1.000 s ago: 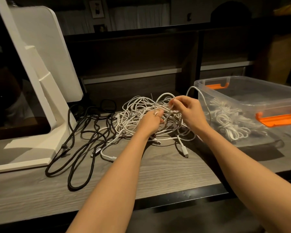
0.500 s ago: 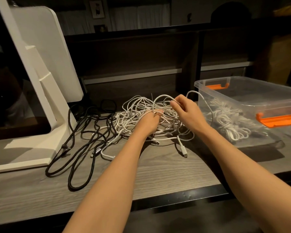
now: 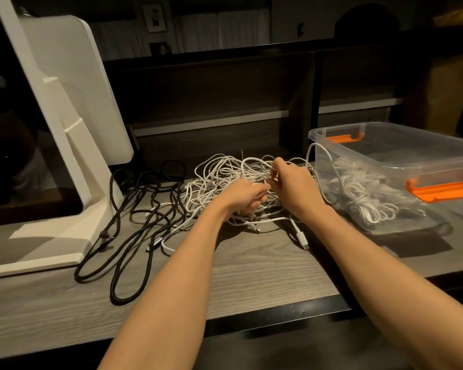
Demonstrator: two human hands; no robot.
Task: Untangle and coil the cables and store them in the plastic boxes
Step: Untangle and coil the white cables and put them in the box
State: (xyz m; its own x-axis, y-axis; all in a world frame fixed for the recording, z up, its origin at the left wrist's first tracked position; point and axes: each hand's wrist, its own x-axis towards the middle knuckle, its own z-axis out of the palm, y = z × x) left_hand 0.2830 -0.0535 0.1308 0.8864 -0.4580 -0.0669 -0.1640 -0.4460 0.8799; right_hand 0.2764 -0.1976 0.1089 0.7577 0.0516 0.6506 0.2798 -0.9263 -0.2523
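A tangled heap of white cables (image 3: 219, 172) lies in the middle of the wooden desk (image 3: 251, 268). My left hand (image 3: 245, 197) is sunk into the heap, fingers closed around white strands. Just right of it, my right hand (image 3: 294, 186) pinches a white strand between thumb and fingers. A clear plastic box (image 3: 390, 148) with orange latches stands at the right and holds several coiled white cables (image 3: 369, 206). One white strand arches from the heap over the box's near left corner. Black cables (image 3: 134, 236) sprawl to the left of the heap.
A white monitor stand (image 3: 64, 145) rises at the left, its base on the desk beside the black cables. A dark shelf unit (image 3: 211, 97) runs along the back. The desk's front edge (image 3: 278, 311) is near my forearms. A white plug end (image 3: 301, 240) lies in front of the heap.
Both hands have sunk lower into the white heap and drawn closer together. The strand arching toward the box has shifted slightly.
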